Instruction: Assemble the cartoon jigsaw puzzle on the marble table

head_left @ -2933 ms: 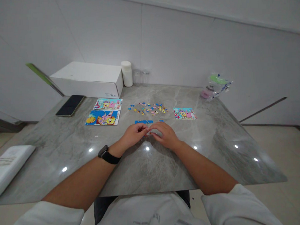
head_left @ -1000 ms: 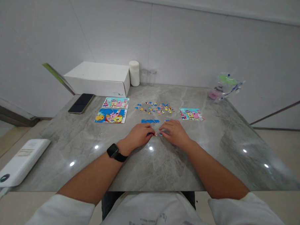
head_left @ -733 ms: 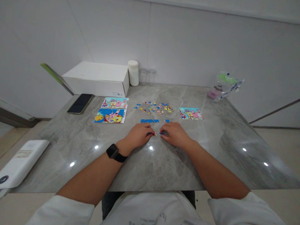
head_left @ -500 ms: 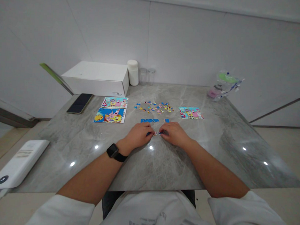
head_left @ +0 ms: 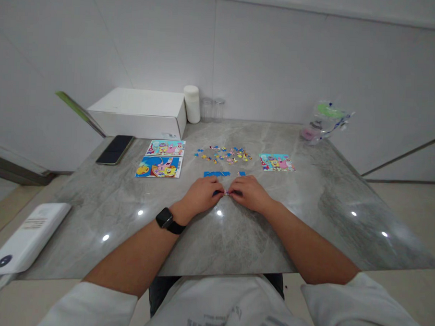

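My left hand (head_left: 203, 193) pinches a small jigsaw puzzle piece (head_left: 226, 192) low over the table. From the other side my right hand (head_left: 250, 193) has its fingertips closed on a puzzle piece, mostly hidden by the fingers. The fingertips of both hands nearly meet, and I cannot tell whether the pieces are locked together. Just beyond the hands lie a joined blue puzzle strip (head_left: 217, 174) and a smaller blue puzzle section (head_left: 242, 173). Farther back, loose puzzle pieces (head_left: 232, 155) are scattered in a heap.
Cartoon picture cards (head_left: 159, 167) lie at the left, another picture card (head_left: 277, 162) at the right. Around the grey table (head_left: 309, 210) are a phone (head_left: 115, 150), white box (head_left: 137, 104), white bottle (head_left: 191, 105), clear jars (head_left: 219, 111), plastic bag (head_left: 327, 122) and white power bank (head_left: 28, 239).
My right hand has moved slightly left, closing the gap, so its piece now meets or nearly meets the one in my left hand. My left hand stays nearly in place.
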A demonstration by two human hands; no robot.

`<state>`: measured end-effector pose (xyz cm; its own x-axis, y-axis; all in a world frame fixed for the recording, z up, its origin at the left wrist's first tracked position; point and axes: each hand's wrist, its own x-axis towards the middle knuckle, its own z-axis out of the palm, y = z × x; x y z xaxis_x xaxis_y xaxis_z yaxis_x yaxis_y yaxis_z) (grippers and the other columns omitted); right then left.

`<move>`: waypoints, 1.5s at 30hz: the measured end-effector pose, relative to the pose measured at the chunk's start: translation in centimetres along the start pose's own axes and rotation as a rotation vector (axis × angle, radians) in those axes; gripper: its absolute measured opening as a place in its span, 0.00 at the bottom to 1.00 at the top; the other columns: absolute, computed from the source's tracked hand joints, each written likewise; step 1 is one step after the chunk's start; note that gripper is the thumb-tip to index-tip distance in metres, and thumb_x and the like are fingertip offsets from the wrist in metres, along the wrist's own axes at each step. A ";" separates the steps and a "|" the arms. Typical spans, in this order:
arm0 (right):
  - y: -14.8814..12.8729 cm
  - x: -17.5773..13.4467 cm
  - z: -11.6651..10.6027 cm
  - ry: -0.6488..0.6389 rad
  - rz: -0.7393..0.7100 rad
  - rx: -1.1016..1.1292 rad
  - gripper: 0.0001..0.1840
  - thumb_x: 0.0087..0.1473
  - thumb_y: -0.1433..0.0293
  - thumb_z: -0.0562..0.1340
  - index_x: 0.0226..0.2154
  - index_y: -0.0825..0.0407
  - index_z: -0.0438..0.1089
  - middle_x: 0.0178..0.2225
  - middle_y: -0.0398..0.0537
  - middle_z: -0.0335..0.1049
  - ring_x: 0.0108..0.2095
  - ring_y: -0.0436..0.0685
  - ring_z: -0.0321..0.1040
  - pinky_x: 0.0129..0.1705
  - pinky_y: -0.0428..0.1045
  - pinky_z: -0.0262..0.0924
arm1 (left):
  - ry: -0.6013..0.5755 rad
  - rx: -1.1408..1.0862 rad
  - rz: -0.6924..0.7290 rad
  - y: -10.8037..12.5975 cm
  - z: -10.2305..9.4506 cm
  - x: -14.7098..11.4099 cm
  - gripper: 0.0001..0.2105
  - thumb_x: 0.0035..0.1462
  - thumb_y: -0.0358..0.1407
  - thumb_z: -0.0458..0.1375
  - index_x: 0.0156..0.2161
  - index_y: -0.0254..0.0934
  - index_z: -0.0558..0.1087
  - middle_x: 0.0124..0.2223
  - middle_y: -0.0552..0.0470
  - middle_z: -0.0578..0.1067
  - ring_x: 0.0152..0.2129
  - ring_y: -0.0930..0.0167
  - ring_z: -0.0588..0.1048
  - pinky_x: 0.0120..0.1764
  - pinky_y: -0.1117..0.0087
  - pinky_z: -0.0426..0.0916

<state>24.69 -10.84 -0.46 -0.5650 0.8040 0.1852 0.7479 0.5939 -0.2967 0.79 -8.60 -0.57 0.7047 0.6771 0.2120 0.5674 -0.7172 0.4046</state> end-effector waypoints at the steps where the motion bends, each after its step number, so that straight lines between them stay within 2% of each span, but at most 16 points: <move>1: -0.1 0.0 -0.1 -0.003 0.001 -0.006 0.04 0.61 0.70 0.69 0.40 0.47 0.81 0.40 0.47 0.81 0.45 0.59 0.74 0.50 0.54 0.55 | 0.004 0.002 0.000 0.0 0.0 0.0 0.06 0.66 0.35 0.63 0.43 0.41 0.83 0.42 0.46 0.79 0.41 0.63 0.77 0.45 0.61 0.71; 14: -0.4 0.1 -0.6 -0.039 -0.010 0.005 0.06 0.61 0.72 0.68 0.41 0.48 0.81 0.42 0.48 0.81 0.47 0.60 0.75 0.51 0.55 0.56 | 0.010 0.005 0.002 0.0 0.1 0.0 0.05 0.65 0.34 0.64 0.43 0.40 0.82 0.43 0.45 0.79 0.41 0.63 0.77 0.45 0.62 0.71; 21: -0.1 -0.1 -0.7 0.029 0.067 0.014 0.12 0.59 0.71 0.69 0.46 0.48 0.78 0.46 0.50 0.81 0.50 0.63 0.74 0.54 0.56 0.59 | 0.014 -0.011 0.001 0.0 0.1 0.0 0.05 0.65 0.34 0.64 0.44 0.40 0.82 0.44 0.45 0.79 0.41 0.62 0.77 0.45 0.61 0.71; 27: -0.6 -0.1 -0.3 -0.004 0.081 -0.009 0.10 0.60 0.68 0.69 0.45 0.47 0.80 0.46 0.51 0.79 0.50 0.63 0.72 0.53 0.56 0.60 | 0.012 -0.004 -0.008 0.1 0.1 0.0 0.05 0.65 0.34 0.64 0.43 0.40 0.82 0.44 0.45 0.80 0.41 0.62 0.77 0.45 0.61 0.71; 34: -1.0 0.0 0.1 -0.004 0.152 0.020 0.07 0.60 0.69 0.69 0.43 0.48 0.79 0.46 0.50 0.78 0.51 0.62 0.72 0.53 0.57 0.59 | 0.003 0.009 -0.020 0.3 0.0 0.0 0.05 0.65 0.35 0.63 0.42 0.40 0.82 0.44 0.45 0.79 0.41 0.63 0.77 0.44 0.62 0.71; 45: -0.6 -0.1 0.4 0.004 0.129 0.033 0.08 0.60 0.69 0.69 0.43 0.48 0.79 0.45 0.51 0.77 0.50 0.62 0.72 0.53 0.57 0.59 | 0.008 -0.002 -0.019 0.3 0.1 0.0 0.04 0.65 0.34 0.62 0.42 0.40 0.80 0.44 0.45 0.79 0.41 0.63 0.77 0.45 0.62 0.71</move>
<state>24.13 -11.30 -0.67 -0.4630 0.8740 0.1473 0.8024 0.4839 -0.3492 1.07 -8.83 -0.54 0.6906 0.6917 0.2112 0.5796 -0.7040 0.4105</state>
